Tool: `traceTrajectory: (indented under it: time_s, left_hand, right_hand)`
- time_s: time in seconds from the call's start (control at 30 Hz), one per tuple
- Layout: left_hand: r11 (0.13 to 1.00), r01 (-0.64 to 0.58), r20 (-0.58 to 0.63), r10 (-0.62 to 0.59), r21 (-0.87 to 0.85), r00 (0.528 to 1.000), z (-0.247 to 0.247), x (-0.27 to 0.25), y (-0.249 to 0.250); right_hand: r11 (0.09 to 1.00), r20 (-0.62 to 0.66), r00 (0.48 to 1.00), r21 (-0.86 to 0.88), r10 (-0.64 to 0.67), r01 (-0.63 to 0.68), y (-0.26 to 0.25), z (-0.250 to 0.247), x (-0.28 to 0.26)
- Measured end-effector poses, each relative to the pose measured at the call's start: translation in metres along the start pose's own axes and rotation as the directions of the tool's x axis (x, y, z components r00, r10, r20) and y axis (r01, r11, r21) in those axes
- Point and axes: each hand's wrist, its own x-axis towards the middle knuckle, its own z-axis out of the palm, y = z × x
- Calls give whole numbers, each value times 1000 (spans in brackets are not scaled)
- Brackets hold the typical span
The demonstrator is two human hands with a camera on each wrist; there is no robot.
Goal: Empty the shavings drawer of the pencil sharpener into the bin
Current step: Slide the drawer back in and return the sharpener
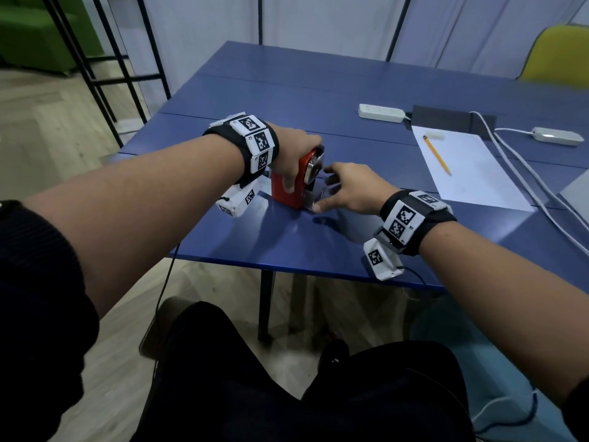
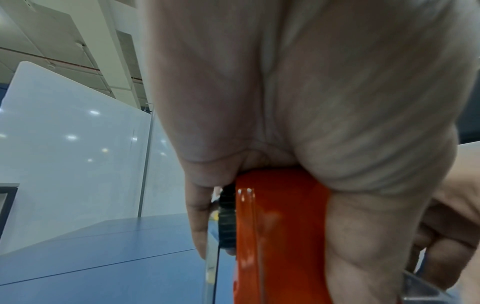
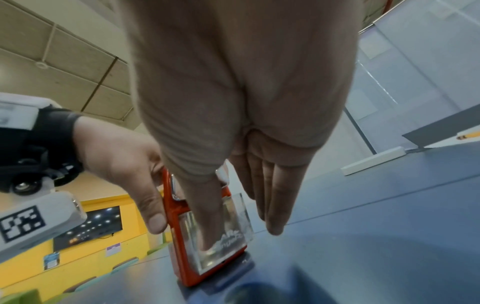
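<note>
A red pencil sharpener [image 1: 287, 189] stands upright near the front edge of the blue table [image 1: 287, 244]. My left hand [image 1: 299, 167] grips its top from above, thumb down the near side and fingers over the far side. In the left wrist view the palm [image 2: 285, 123] covers the red body [image 2: 272, 236]. The clear shavings drawer [image 3: 233, 242] sits low in the sharpener's front. My right hand [image 1: 323, 193] pinches it, the thumb [image 3: 207, 226] along its near face and the straight fingers [image 3: 275, 205] close along its far side. No bin is clearly in view.
To the right lie a white sheet of paper [image 1: 471, 173] with a yellow pencil [image 1: 436, 154] and an eraser [image 1: 434, 135]. Behind them are two power strips [image 1: 381, 112] and white cables [image 1: 522, 173]. A yellow chair [image 1: 557, 52] stands far right. Something light blue [image 1: 478, 346] sits on the floor.
</note>
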Motion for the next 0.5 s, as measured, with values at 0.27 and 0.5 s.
traceTrajectory:
  time_s: [0.27, 0.5]
  left_hand:
    - [1000, 0, -2, 0, -17, 1000, -1, 2, -1]
    - [1000, 9, 11, -9, -19, 1000, -1, 2, 0]
  right_hand:
    - [996, -7, 996, -18, 90, -90, -3, 1, 7]
    - [995, -14, 995, 3, 97, -97, -3, 3, 8]
